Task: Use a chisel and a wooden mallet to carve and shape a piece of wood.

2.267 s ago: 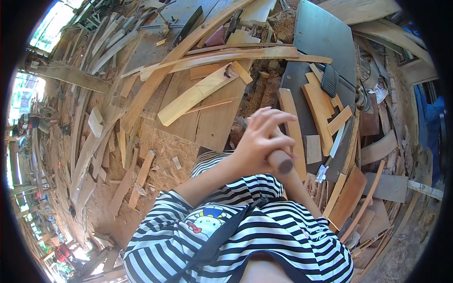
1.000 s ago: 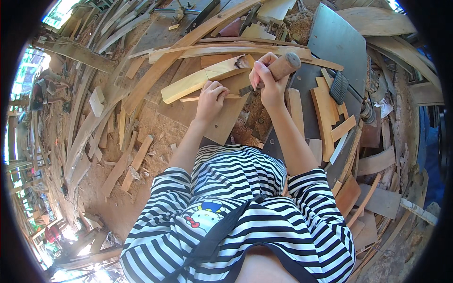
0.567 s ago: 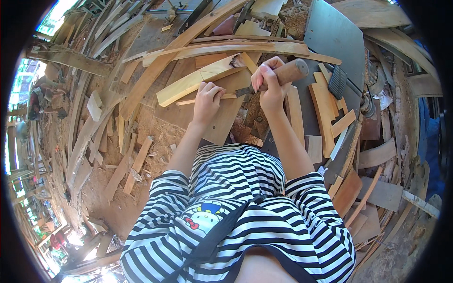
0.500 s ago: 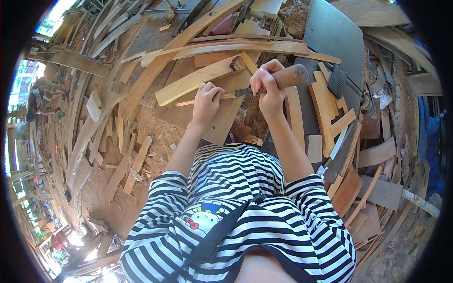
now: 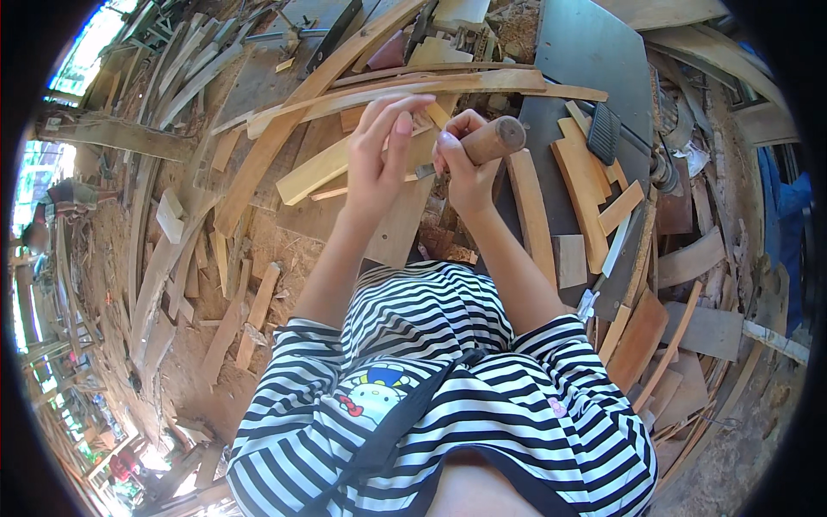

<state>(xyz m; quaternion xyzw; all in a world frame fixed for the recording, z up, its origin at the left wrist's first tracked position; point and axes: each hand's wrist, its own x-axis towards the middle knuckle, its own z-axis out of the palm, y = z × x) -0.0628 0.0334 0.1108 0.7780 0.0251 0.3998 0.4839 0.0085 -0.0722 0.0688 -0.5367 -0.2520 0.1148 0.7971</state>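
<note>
My right hand [image 5: 468, 177] is closed around a chisel [image 5: 494, 141]. Its thick round wooden handle points up and to the right, and a bit of dark blade shows at the lower left of my fingers. My left hand [image 5: 373, 164] is raised to the left of it, fingers stretched out and holding nothing. Below and behind the left hand lies a thin wooden strip [image 5: 329, 194], partly hidden by that hand. A pale yellow wooden block [image 5: 303, 179] rests beside the strip on a flat board [image 5: 401, 226].
Long curved wood strips [image 5: 396, 86] cross the bench beyond my hands. A dark metal machine table [image 5: 581, 52] stands at the right, with wood offcuts [image 5: 579, 194], a black brush-like pad [image 5: 604, 133] and a white-bladed tool [image 5: 613, 250]. Scraps [image 5: 258, 314] litter the sawdust-covered ground at the left.
My left hand has let go of the thin strip and lifted, its fingers opening out. My right hand with the chisel has shifted slightly left.
</note>
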